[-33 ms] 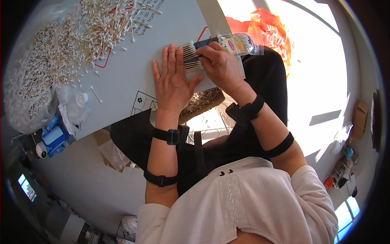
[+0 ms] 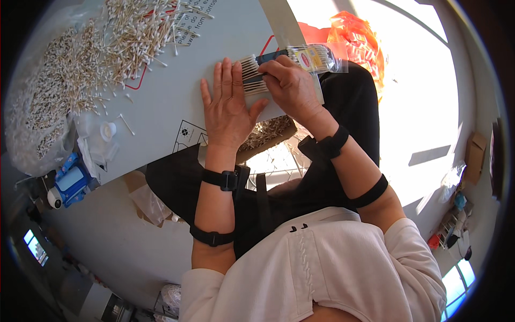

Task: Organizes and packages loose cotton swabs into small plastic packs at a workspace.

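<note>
A row of cotton swabs (image 2: 250,70) lies side by side at the table's right edge, over a dark blue strip (image 2: 271,56). My left hand (image 2: 229,107) rests flat with fingers stretched out, its index finger along the left end of the row. Over the row's right part, my right hand (image 2: 294,88) is closed, with bent fingers pinching down at the swabs; its fingertips are partly hidden. Just beyond it lies a clear plastic packet (image 2: 335,60) with swabs inside and a yellow and red label (image 2: 308,59). The packet overhangs the table edge.
A large heap of loose swabs (image 2: 142,32) and a clear bag full of swabs (image 2: 53,86) cover the left of the table (image 2: 161,102). A small white cap (image 2: 108,130) lies nearby. Below the table edge stands a cardboard box of swabs (image 2: 268,137). An orange bag (image 2: 357,40) is at far right.
</note>
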{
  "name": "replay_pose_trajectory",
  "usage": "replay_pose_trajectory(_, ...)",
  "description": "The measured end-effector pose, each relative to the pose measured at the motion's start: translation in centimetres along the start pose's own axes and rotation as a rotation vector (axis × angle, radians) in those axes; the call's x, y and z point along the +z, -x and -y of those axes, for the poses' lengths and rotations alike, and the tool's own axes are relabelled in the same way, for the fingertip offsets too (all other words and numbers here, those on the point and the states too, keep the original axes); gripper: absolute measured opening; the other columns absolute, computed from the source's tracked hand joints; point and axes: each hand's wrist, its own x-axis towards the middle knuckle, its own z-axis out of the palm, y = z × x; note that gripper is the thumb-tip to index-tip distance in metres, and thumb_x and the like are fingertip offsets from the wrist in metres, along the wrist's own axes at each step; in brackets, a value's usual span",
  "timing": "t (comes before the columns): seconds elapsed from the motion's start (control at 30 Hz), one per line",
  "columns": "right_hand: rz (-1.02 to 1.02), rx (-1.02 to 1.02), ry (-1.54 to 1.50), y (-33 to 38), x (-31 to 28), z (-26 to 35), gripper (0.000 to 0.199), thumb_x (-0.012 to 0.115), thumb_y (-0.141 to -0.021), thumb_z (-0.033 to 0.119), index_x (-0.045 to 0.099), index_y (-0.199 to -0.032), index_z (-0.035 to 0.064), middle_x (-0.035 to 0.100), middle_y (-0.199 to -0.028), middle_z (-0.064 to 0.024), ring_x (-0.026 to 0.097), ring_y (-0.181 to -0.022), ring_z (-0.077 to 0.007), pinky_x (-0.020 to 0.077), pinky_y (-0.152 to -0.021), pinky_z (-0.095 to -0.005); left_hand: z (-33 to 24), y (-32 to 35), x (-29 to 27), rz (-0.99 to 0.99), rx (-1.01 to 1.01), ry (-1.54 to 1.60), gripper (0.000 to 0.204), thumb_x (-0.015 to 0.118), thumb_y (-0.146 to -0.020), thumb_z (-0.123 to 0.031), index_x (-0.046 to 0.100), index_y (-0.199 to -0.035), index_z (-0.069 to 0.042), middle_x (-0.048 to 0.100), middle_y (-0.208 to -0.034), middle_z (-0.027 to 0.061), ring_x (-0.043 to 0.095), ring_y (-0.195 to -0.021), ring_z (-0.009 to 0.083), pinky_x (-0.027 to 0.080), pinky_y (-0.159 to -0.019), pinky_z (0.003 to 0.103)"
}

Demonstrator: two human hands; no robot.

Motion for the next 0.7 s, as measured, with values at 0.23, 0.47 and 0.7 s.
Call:
replay_pose_trajectory(0.23, -0.004, 0.016, 0.001, -0.08, -0.08, 0.17, 0.013, 0.061, -0.082, 0.010, 0.068, -0.093, 0.0126, 0.060, -0.083, -0.0079, 0.064, -0.076, -0.0330, 0.0518, -0.065, -0.0437, 0.03, -0.01, 0.09, 0.002, 0.000, -0.009, 0.094, 0.062, -0.083, -0.058, 0.026, -0.151, -0.005, 0.025, -0.158, 0.0134, 0.021, -0.147, 0.0286, 0.014, -0.118, 0.056)
replay_pose_trajectory(0.47, 0.047, 0.000, 0.032, -0.24, -0.07, -0.03, 0.015, 0.061, -0.082, 0.011, 0.068, -0.095, 0.0130, 0.062, -0.084, -0.0085, 0.064, -0.076, -0.0335, 0.0521, -0.065, -0.0437, -0.05, -0.04, 0.03, 0.015, -0.007, -0.006, 0.093, 0.062, -0.084, -0.057, 0.026, -0.151, -0.005, 0.026, -0.158, 0.0137, 0.020, -0.148, 0.0285, 0.013, -0.118, 0.056)
replay_pose_trajectory(0.7, 0.045, 0.034, 0.031, -0.75, -0.18, 0.35, 0.016, 0.063, -0.082, 0.012, 0.069, -0.097, 0.0126, 0.064, -0.087, -0.0095, 0.065, -0.077, -0.0341, 0.0525, -0.067, -0.0444, 0.03, 0.03, 0.07, 0.013, -0.008, 0.010, 0.093, 0.062, -0.084, -0.056, 0.024, -0.152, -0.005, 0.024, -0.159, 0.0135, 0.019, -0.148, 0.0279, 0.012, -0.118, 0.056)
